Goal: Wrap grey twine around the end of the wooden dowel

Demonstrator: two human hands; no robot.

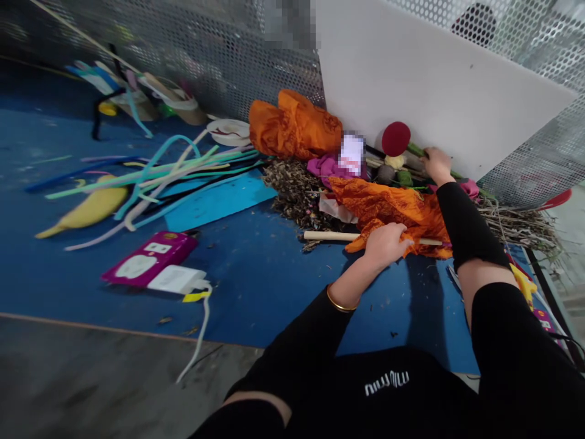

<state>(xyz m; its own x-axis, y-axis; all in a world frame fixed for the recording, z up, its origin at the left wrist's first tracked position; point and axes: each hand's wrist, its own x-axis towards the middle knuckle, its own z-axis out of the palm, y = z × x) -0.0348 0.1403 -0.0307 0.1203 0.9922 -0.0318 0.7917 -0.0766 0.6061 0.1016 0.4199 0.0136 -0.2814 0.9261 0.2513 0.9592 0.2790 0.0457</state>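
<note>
Along the back of the desk (pixel 247 262), by the white board (pixel 411 73), my right hand (pixel 437 164) meets the green stem (pixel 415 149) beside the red disc (pixel 396 139); whether its grip pinches, I cannot tell. Nearer me, my left hand (pixel 386 245) lies on the orange cloth (pixel 388 204) over the wooden dowel (pixel 326 236), fingertips unclear. Light pressure there should steady the cloth; the stem looks best handled gently, clear of the pompoms (pixel 404 178).

The person's black top (pixel 388 390) had small white lettering across its front. Black sleeves (pixel 512 329) covered the upper arms, with separate black bands (pixel 473 222) on the forearms. A thin gold bangle (pixel 340 300) circled the left wrist.
</note>
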